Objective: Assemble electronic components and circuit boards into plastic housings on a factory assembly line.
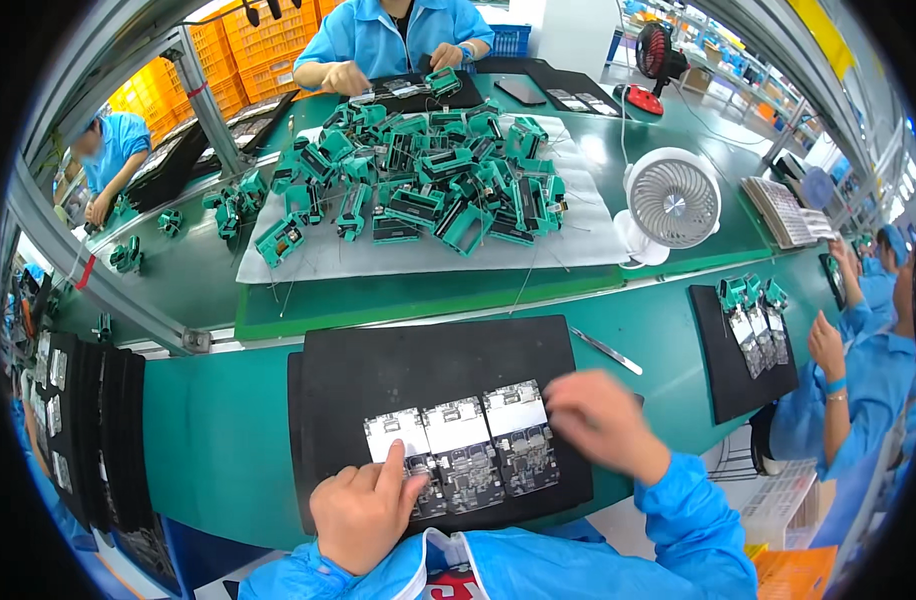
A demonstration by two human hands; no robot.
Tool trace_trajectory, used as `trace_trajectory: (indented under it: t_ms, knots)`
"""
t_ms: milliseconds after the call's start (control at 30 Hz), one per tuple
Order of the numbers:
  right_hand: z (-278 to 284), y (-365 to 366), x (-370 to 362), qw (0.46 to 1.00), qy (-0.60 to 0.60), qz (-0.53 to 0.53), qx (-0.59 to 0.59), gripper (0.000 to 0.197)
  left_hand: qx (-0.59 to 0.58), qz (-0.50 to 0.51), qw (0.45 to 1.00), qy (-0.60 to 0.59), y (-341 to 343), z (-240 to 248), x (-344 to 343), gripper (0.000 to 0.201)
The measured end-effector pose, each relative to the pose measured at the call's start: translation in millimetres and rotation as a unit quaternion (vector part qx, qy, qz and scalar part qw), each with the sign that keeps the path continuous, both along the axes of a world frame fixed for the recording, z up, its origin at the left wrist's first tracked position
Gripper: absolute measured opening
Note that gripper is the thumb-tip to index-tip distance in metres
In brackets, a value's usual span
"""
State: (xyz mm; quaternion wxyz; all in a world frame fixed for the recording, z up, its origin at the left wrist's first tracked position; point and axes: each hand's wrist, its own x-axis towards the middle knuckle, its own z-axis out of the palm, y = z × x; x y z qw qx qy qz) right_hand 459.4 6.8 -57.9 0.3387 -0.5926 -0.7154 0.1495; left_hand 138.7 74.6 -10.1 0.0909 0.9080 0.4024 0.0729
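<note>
Three circuit boards lie side by side on a black foam mat (428, 360) in front of me: a left board (390, 428), a middle board (466, 462) and a right board (528, 455). Each has a white upper part and a grey lower part crowded with components. My left hand (363, 508) rests with its stretched index fingertip on the left board, thumb apart, gripping nothing. Just beside the right board's upper right edge is my right hand (608, 420); motion smears its fingers, so whether they touch the board is unclear. Metal tweezers (606, 350) lie beyond that hand.
Many green fixtures (418, 180) with thin wires are heaped on a white sheet (578, 245) ahead. A white fan (672, 200) stands right of them. Another mat with boards and green fixtures (753, 320) lies at right; stacked black mats (98, 430) stand left. Co-workers sit around.
</note>
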Motion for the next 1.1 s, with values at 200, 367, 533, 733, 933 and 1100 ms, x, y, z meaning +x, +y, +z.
trace_trajectory:
  t_ms: [200, 367, 533, 733, 933, 1100]
  knots:
    - [-15, 26, 57, 0.959, -0.200, -0.198, 0.036, 0.026, -0.002, -0.169, 0.969, -0.178, -7, -29, 41, 0.055]
    - [-11, 16, 40, 0.956, -0.155, -0.248, -0.007, 0.022, -0.041, -0.213, 0.968, -0.126, -18, -60, 62, 0.062]
    - [18, 3, -25, 0.978, -0.121, -0.167, -0.036, 0.016, -0.035, -0.211, 0.967, -0.136, -16, -60, 61, 0.057]
    - [20, 1, -60, 0.973, -0.198, -0.114, -0.035, 0.013, -0.046, -0.202, 0.966, -0.153, -16, -61, 63, 0.053]
    - [18, 2, -70, 0.973, -0.177, -0.141, -0.052, 0.014, -0.046, -0.199, 0.965, -0.166, -15, -64, 64, 0.054]
    - [16, 0, -72, 0.974, -0.173, -0.142, -0.040, 0.015, -0.045, -0.202, 0.964, -0.167, -16, -62, 64, 0.054]
